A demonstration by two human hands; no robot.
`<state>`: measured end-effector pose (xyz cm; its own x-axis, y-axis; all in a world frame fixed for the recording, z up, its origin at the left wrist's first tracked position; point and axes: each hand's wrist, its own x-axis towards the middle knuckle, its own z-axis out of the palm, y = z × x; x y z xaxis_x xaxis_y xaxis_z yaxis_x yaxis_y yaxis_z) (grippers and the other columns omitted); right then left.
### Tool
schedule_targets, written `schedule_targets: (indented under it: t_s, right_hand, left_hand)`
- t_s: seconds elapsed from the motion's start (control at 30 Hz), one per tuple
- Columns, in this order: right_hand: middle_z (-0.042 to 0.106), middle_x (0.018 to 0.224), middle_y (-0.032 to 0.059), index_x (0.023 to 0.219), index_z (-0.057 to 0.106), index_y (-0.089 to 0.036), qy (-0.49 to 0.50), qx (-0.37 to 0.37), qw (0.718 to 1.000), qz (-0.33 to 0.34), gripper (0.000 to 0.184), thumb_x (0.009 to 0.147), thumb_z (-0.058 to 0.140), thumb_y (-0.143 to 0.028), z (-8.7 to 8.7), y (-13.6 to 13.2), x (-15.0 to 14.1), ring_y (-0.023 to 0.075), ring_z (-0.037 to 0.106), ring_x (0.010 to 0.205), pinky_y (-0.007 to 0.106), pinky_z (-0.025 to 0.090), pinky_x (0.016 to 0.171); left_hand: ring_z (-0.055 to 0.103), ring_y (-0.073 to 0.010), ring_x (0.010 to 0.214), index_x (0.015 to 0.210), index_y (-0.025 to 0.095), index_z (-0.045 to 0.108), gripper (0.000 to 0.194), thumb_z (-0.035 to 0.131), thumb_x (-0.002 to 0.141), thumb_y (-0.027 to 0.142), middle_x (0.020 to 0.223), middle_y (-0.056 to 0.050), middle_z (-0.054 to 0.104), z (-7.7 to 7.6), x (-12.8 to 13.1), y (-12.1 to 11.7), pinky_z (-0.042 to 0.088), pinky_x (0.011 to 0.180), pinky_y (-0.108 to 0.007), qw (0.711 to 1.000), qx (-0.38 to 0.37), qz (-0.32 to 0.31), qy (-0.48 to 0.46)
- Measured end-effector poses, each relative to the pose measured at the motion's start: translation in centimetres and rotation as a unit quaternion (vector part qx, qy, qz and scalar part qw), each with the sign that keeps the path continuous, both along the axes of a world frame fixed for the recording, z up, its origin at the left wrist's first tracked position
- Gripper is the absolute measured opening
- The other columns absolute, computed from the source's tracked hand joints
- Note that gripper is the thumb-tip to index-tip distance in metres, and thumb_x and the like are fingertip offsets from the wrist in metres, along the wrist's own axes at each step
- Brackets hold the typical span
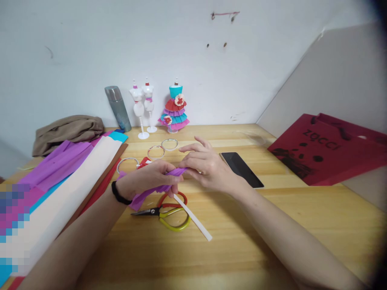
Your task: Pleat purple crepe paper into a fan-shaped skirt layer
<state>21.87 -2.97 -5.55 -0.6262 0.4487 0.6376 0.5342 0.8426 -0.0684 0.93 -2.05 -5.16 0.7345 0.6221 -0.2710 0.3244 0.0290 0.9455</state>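
Observation:
A gathered piece of purple crepe paper [145, 196] is bunched between my two hands above the table. My left hand [154, 176], with a black band at the wrist, is closed on its folds. At the paper's right end, my right hand [203, 164] pinches the tip between thumb and index finger, the other fingers raised. From under my left fingertips a narrow white strip [195, 219] slants down to the right, crossing the scissors. These scissors [157, 211], one handle loop red and the other yellow-green, lie below my hands with their dark blades pointing left.
Coloured crepe paper sheets [81, 189] lie at left beside a brown cloth [69, 128]. Behind stand a flask [117, 108], two bare mannequins [139, 108] and a ruffled dress mannequin [174, 108]. Metal rings [169, 139], a phone [243, 169] and a red bag [326, 151] are around.

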Motion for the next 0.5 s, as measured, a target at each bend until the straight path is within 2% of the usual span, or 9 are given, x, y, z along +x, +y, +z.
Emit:
schedule_targets:
  t_s: [0.2,0.33,0.43,0.5]
  right_hand:
    - [0.073,0.087,0.0044,0.086,0.065,-0.02,0.002,-0.008,1.0,0.011,0.015,0.092,0.053,-0.026,0.0,0.1,0.1,0.0229,0.059,0.112,0.052,0.027,0.109]
    - [0.073,0.087,0.0047,0.085,0.066,-0.02,0.0,-0.01,1.0,0.007,0.015,0.092,0.053,-0.025,0.0,0.2,0.2,0.0223,0.059,0.112,0.052,0.027,0.109]
    - [0.073,0.088,0.0048,0.085,0.067,-0.021,-0.005,-0.015,1.0,-0.001,0.015,0.091,0.053,-0.023,0.0,0.2,0.2,0.0217,0.06,0.111,0.052,0.026,0.11]
    - [0.073,0.087,0.0055,0.084,0.067,-0.021,-0.007,-0.017,1.0,-0.004,0.016,0.091,0.052,-0.02,0.0,0.1,0.2,0.022,0.06,0.11,0.053,0.026,0.11]
  left_hand:
    - [0.042,-0.0068,0.046,0.087,0.013,0.06,0.026,0.06,0.08,0.038,0.055,0.004,0.055,0.7,0.3,-0.2,0.031,0.048,-0.021,1.0,-0.013,0.012,0.015]
    - [0.043,-0.0085,0.049,0.086,0.014,0.058,0.023,0.054,0.082,0.036,0.057,0.004,0.053,1.2,0.6,-0.4,0.034,0.048,-0.023,0.998,0.035,-0.002,0.051]
    - [0.052,-0.012,0.06,0.088,0.016,0.058,0.016,0.052,0.084,0.03,0.07,0.001,0.059,1.1,0.6,-0.8,0.042,0.056,-0.026,0.97,0.222,-0.008,0.103]
    - [0.057,-0.0146,0.073,0.092,0.017,0.059,0.012,0.052,0.084,0.022,0.084,-0.002,0.064,0.9,0.7,-1.2,0.046,0.066,-0.028,0.919,0.371,0.015,0.134]
